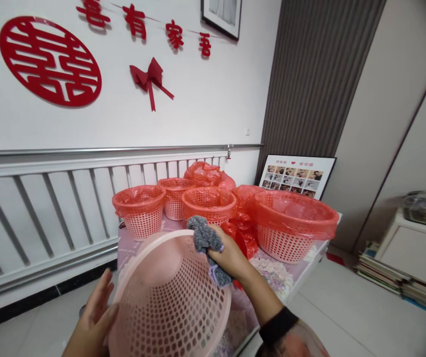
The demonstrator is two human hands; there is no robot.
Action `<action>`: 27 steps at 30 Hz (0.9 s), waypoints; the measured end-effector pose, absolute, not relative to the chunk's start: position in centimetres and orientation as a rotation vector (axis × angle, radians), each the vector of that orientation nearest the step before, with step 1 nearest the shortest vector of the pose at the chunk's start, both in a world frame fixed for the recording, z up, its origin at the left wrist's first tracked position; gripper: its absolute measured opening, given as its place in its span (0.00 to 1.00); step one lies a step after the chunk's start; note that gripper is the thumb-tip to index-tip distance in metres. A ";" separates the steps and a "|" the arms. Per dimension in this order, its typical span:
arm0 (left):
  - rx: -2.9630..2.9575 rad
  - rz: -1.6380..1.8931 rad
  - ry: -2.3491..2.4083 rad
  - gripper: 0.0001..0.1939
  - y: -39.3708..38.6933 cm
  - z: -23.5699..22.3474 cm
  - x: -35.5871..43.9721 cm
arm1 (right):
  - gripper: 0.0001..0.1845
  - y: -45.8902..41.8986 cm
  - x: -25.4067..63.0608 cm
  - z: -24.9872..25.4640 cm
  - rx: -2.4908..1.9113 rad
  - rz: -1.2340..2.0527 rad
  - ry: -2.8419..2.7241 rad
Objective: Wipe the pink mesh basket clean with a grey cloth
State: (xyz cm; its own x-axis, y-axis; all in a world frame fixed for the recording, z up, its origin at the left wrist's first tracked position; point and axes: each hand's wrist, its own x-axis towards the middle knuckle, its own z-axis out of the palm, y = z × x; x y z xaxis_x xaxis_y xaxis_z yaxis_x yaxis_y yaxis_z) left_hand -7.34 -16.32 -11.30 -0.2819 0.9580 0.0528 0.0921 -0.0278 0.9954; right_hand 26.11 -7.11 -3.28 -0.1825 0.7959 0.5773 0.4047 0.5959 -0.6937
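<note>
A pink perforated plastic basket (168, 302) is tilted on its side in front of me, its bottom facing the camera. My left hand (95, 317) rests flat against the basket's lower left side, fingers stretched out, steadying it. My right hand (229, 258) is closed on a grey fluffy cloth (204, 239) and presses it against the basket's upper right rim.
Several pink baskets lined with red plastic bags stand on the small table (309, 258): the small basket (140, 210), the middle basket (209, 204), the large basket (294, 223). A loose red bag (207, 174) lies behind. A white radiator cover (41, 213) runs left; a framed photo collage (296, 176) and stacked books (395, 280) sit right.
</note>
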 end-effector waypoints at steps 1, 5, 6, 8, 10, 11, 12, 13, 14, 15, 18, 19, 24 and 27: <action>1.199 1.405 1.456 0.52 -15.7 -10.0 -7.6 | 0.33 -7.0 25.6 -2.1 -0.956 0.462 -1.901; 1.557 1.204 1.453 0.52 -13.7 -4.6 -8.1 | 0.26 -6.9 22.7 1.5 -0.888 0.415 -2.193; 1.643 1.130 1.457 0.49 -13.3 -3.6 -8.1 | 0.24 -6.8 22.0 2.1 -0.872 0.405 -2.244; 1.750 1.005 1.438 0.42 -12.7 -2.2 -7.9 | 0.21 -6.6 21.0 2.9 -0.848 0.386 -2.302; 1.734 0.959 1.407 0.36 -12.5 -1.6 -7.6 | 0.22 -6.3 20.6 2.9 -0.850 0.358 -2.292; 1.696 0.971 1.395 0.34 -12.6 -1.6 -7.5 | 0.24 -6.0 20.6 2.6 -0.862 0.340 -2.267; 1.652 0.992 1.394 0.34 -12.7 -1.7 -7.4 | 0.26 -5.7 20.6 2.2 -0.876 0.324 -2.234; 1.606 1.021 1.407 0.34 -12.9 -1.8 -7.3 | 0.27 -5.4 20.8 1.5 -0.889 0.315 -2.199; 1.556 1.057 1.420 0.33 -13.1 -2.0 -7.3 | 0.29 -5.1 21.1 0.6 -0.905 0.317 -2.156; 1.499 1.088 1.424 0.34 -13.3 -2.3 -7.4 | 0.29 -4.8 21.4 -0.3 -0.921 0.334 -2.102; 1.286 1.172 1.374 0.37 -14.0 -3.1 -7.6 | 0.30 -4.4 22.6 -3.8 -0.982 0.442 -1.866; 1.230 1.199 1.345 0.38 -14.3 -3.3 -7.6 | 0.30 -4.4 22.9 -4.9 -1.012 0.482 -1.782; 1.089 1.348 1.296 0.40 -15.3 -3.7 -6.7 | 0.27 -5.9 23.6 -10.5 -1.149 0.593 -1.413; 1.040 1.431 1.305 0.38 -15.7 -4.1 -6.0 | 0.27 -8.0 22.9 -14.6 -1.222 0.664 -1.187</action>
State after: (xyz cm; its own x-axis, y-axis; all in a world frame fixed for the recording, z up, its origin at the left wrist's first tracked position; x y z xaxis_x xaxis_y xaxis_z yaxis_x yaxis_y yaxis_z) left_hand -5.97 -15.68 -4.10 -0.2317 0.9728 0.0082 -0.0811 -0.0277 0.9963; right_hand 22.87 -8.01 -14.65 0.3057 0.8955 0.3236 0.1933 0.2744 -0.9420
